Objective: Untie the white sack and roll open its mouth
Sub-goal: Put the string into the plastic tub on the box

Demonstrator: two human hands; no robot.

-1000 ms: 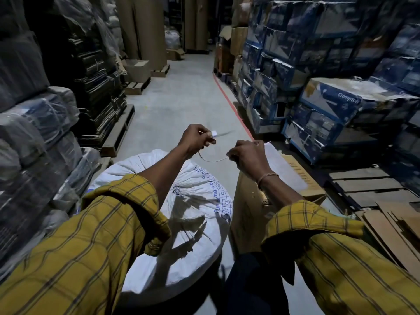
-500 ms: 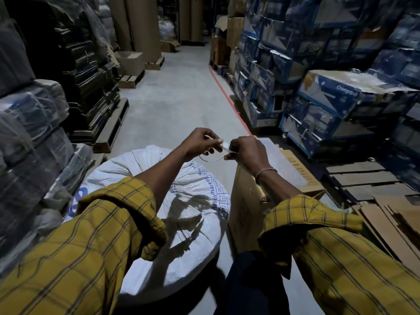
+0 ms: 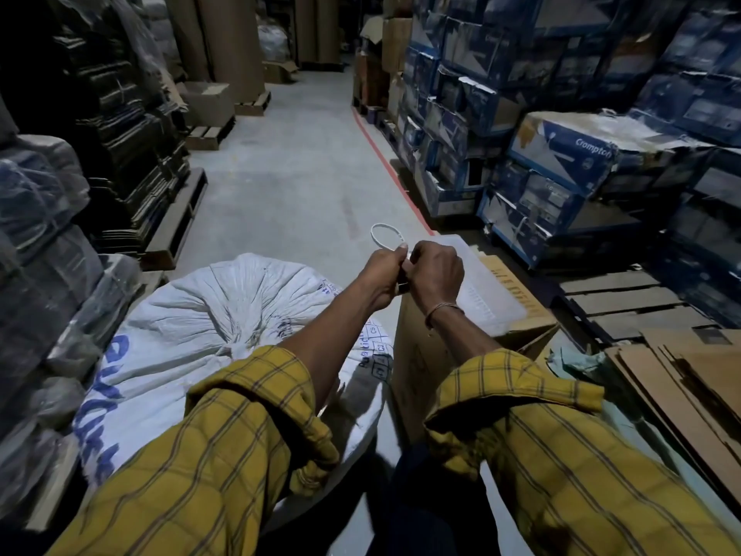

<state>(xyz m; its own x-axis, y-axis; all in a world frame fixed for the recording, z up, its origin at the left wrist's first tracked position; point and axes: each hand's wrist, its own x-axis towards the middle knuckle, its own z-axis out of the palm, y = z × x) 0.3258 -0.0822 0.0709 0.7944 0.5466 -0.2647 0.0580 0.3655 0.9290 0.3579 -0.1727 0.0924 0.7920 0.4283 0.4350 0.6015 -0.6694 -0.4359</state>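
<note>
A big white woven sack (image 3: 192, 315) with blue print stands on the floor at lower left. Its mouth is gathered into a tight bunch (image 3: 236, 347) near my left sleeve. My left hand (image 3: 383, 274) and my right hand (image 3: 435, 270) are pressed together above the sack's right edge. Both pinch a thin white tie (image 3: 387, 236), which curls into a small loop above my fingers. The tie is off the sack.
A brown carton (image 3: 433, 355) with a pale sheet on top stands just right of the sack. Blue boxes (image 3: 561, 154) are stacked at right, wrapped bundles (image 3: 44, 242) and pallets at left. Flat cardboard (image 3: 681, 387) lies at lower right. A grey aisle (image 3: 296, 154) runs ahead.
My hands came together from about a hand's width apart. The tie, slack between them before, is now bent into a loop above my fingers. The view tilted so the sack's bunched mouth shows.
</note>
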